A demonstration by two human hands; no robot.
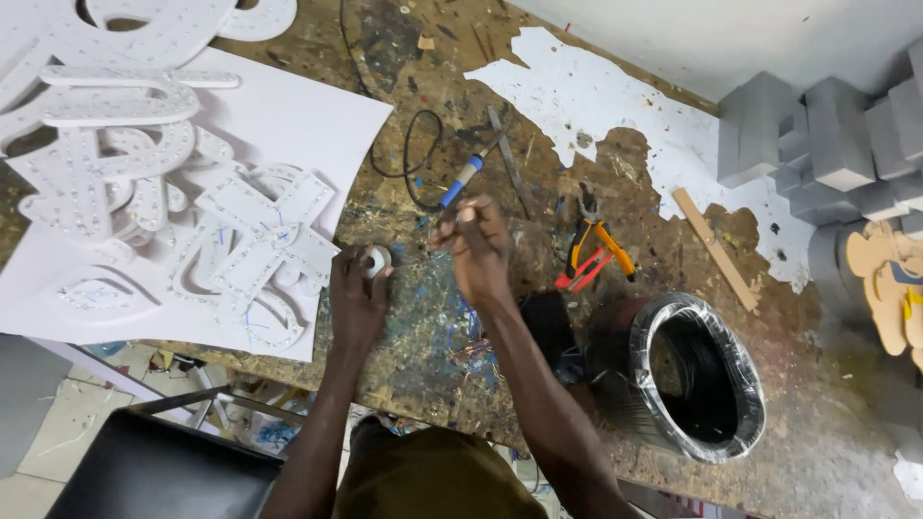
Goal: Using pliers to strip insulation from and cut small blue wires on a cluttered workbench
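A: What containers are seen on the workbench (673,240)?

B: No true container is seen. The nearest to one is a coil of black cable (697,380), wrapped in clear film, stood near the bench's front edge at the right. Its hollow centre is dark, and nothing can be made out inside it.

A: How is the left hand (358,293) closed?

B: It is curled tightly around a small white spool (375,259), which is held against the bench top just beside the white LED-studded letters (255,255) lying on a white sheet (288,125). Only the spool's round end is shown between the fingers.

A: And the right hand (476,245)?

B: It is closed in a pinch, with the fingertips drawn together. Something thin appears to be held there, but it is too small to be identified. A blue-handled soldering iron (463,178) lies on the bench just beyond the fingertips; whether it is touched cannot be told.

A: What else is found nearby?

B: Orange-handled pliers (598,245) are laid to the right of the hand, and grey foam blocks (836,144) are stacked at the far right.
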